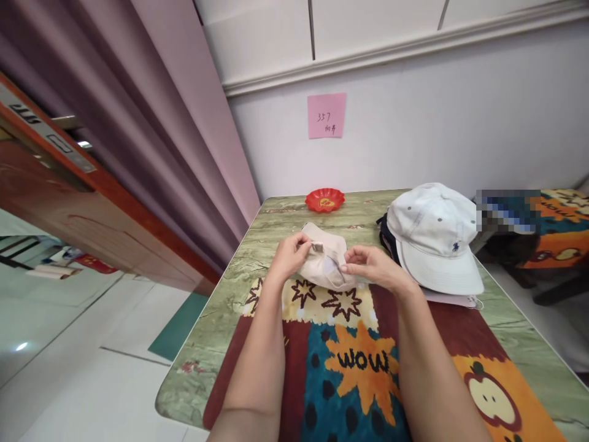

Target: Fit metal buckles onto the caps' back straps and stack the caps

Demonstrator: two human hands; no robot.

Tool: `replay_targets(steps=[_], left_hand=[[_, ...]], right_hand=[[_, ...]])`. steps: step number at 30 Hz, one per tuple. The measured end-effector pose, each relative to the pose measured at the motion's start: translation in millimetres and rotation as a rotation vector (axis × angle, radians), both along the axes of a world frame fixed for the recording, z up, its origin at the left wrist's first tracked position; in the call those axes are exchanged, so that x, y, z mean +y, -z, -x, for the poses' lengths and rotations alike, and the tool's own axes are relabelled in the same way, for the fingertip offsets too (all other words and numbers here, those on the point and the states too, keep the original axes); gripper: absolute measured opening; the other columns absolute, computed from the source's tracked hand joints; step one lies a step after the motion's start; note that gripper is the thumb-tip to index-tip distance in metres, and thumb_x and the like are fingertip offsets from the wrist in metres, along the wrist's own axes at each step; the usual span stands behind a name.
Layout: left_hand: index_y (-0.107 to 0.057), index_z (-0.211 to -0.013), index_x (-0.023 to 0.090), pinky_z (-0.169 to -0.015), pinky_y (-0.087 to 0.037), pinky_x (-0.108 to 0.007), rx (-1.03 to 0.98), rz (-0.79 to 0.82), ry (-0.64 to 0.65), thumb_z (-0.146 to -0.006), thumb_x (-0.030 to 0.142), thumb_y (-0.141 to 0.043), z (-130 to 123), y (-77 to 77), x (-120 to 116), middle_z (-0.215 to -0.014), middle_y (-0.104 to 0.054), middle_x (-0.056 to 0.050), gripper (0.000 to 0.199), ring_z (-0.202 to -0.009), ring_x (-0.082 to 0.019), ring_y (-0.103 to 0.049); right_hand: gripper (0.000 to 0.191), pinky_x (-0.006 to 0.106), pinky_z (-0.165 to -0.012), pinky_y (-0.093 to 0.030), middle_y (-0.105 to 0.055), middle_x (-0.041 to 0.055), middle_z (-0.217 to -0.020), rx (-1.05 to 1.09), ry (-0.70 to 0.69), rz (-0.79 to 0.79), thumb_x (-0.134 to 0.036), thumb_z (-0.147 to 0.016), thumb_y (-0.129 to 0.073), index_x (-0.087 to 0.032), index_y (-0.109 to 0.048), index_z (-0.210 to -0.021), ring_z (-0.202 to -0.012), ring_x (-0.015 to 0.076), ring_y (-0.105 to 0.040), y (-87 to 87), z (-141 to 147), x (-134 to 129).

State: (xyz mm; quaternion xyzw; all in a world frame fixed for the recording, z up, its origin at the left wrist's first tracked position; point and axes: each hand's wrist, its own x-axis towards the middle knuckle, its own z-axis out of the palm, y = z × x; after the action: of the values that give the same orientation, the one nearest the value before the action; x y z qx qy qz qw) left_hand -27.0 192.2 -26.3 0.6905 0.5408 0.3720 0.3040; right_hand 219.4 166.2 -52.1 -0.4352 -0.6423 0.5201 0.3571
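A light beige cap (326, 264) rests at the middle of the table, its back opening and strap (317, 247) turned towards me. My left hand (293, 255) pinches the strap's left side, close to a small buckle-like piece. On the opposite side of the opening, my right hand (370, 265) has thumb and forefinger closed on the strap's other end. Part of the cap is hidden by my fingers. Right of my right hand, a white cap (432, 236) with a small dark blue logo lies on top of other caps, one of them dark.
A red scalloped dish (324, 200) stands at the table's back, below a pink note (326, 115) on the wall. A colourful mat (294, 344) covers the green table (193, 344). Left are a purple curtain (193, 123) and a wooden door (92, 202). Another mat-covered table (559, 227) is at right.
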Motion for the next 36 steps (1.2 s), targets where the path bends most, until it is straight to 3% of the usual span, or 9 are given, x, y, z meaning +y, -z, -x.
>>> replay_targets(steps=[4, 8, 13, 16, 21, 24, 27, 31, 36], left_hand=[[-0.061, -0.076, 0.021, -0.059, -0.038, -0.026, -0.043, 0.032, 0.027, -0.085, 0.033, -0.058, -5.6, 0.8, -4.3, -0.067, -0.059, 0.002, 0.015, -0.059, -0.015, -0.054], [-0.06, -0.075, 0.021, -0.059, -0.035, -0.025, -0.008, -0.03, 0.058, -0.085, 0.031, -0.057, -3.0, 0.5, -4.5, -0.067, -0.056, 0.001, 0.015, -0.064, -0.015, -0.048], [-0.054, -0.073, 0.021, -0.053, -0.031, -0.025, -0.205, 0.113, 0.097, -0.086, 0.042, -0.06, 10.0, 4.4, -4.8, -0.061, -0.047, 0.003, 0.026, -0.056, -0.012, -0.04], [-0.053, -0.072, 0.02, -0.05, -0.027, -0.024, -0.354, 0.227, 0.114, -0.083, 0.048, -0.066, 17.5, 3.9, -6.8, -0.058, -0.043, 0.004, 0.033, -0.051, -0.01, -0.036], [-0.068, -0.094, 0.021, -0.052, -0.035, -0.023, -0.446, 0.19, 0.097, -0.079, 0.046, -0.075, 17.8, -0.6, -8.9, -0.066, -0.056, 0.002, 0.03, -0.055, -0.01, -0.046], [-0.073, -0.116, 0.024, -0.068, -0.049, -0.026, -0.463, 0.135, 0.096, -0.072, 0.038, -0.083, 14.0, 2.2, -7.6, -0.094, -0.071, -0.004, 0.047, -0.08, -0.018, -0.063], [-0.078, -0.111, 0.023, -0.083, -0.053, -0.032, -0.471, 0.096, 0.082, -0.066, 0.034, -0.088, 10.2, 9.4, -4.7, -0.113, -0.074, -0.008, 0.047, -0.1, -0.025, -0.067], [-0.081, -0.101, 0.022, -0.088, -0.054, -0.036, -0.39, 0.018, 0.011, -0.064, 0.031, -0.089, 5.4, 16.2, -1.8, -0.11, -0.074, -0.008, 0.039, -0.101, -0.027, -0.068], [-0.08, -0.107, 0.024, -0.09, -0.053, -0.038, -0.291, -0.066, -0.006, -0.069, 0.03, -0.085, 1.7, 17.8, -0.8, -0.109, -0.075, -0.008, 0.038, -0.101, -0.028, -0.069]], right_hand=[[0.028, 0.023, -0.049, -0.043, -0.072, 0.0018, -0.069, -0.002, 0.013, 0.063, -0.041, -0.071, -0.081, -0.019, -0.07, -0.084, -0.057, 0.0151, -0.061, 2.2, 10.4, -0.6], [0.024, 0.023, -0.05, -0.042, -0.068, -0.0001, -0.065, 0.044, -0.004, 0.099, -0.037, -0.073, -0.076, -0.017, -0.068, -0.084, -0.055, 0.0127, -0.058, 4.8, 12.1, 1.5], [0.025, 0.026, -0.059, -0.049, -0.066, -0.0004, -0.07, 0.189, 0.435, -0.12, -0.041, -0.079, -0.07, -0.019, -0.063, -0.09, -0.061, 0.0145, -0.062, 5.9, 7.8, 8.9], [0.031, 0.025, -0.054, -0.049, -0.068, 0.0013, -0.082, 0.314, 0.568, -0.17, -0.046, -0.079, -0.072, -0.02, -0.063, -0.094, -0.061, 0.0135, -0.061, 3.9, 4.7, 11.6], [0.035, 0.023, -0.046, -0.044, -0.068, 0.0026, -0.083, 0.342, 0.584, -0.153, -0.05, -0.079, -0.074, -0.02, -0.064, -0.092, -0.055, 0.0111, -0.057, 1.5, 6.1, 11.3], [0.035, 0.022, -0.046, -0.043, -0.068, 0.002, -0.08, 0.355, 0.613, -0.143, -0.051, -0.078, -0.075, -0.019, -0.066, -0.092, -0.054, 0.0107, -0.055, -0.5, 10.0, 10.1], [0.035, 0.023, -0.048, -0.044, -0.066, 0.0004, -0.077, 0.394, 0.627, -0.142, -0.049, -0.077, -0.077, -0.019, -0.07, -0.096, -0.055, 0.0104, -0.054, -4.2, 12.1, 8.5], [0.035, 0.023, -0.051, -0.046, -0.064, -0.0007, -0.074, 0.399, 0.658, -0.162, -0.049, -0.08, -0.076, -0.02, -0.073, -0.099, -0.054, 0.0101, -0.054, -8.1, 11.7, 6.1], [0.034, 0.023, -0.051, -0.045, -0.063, -0.0016, -0.071, 0.441, 0.713, -0.167, -0.05, -0.082, -0.075, -0.019, -0.074, -0.096, -0.054, 0.0094, -0.054, -7.6, 11.3, 5.0]])
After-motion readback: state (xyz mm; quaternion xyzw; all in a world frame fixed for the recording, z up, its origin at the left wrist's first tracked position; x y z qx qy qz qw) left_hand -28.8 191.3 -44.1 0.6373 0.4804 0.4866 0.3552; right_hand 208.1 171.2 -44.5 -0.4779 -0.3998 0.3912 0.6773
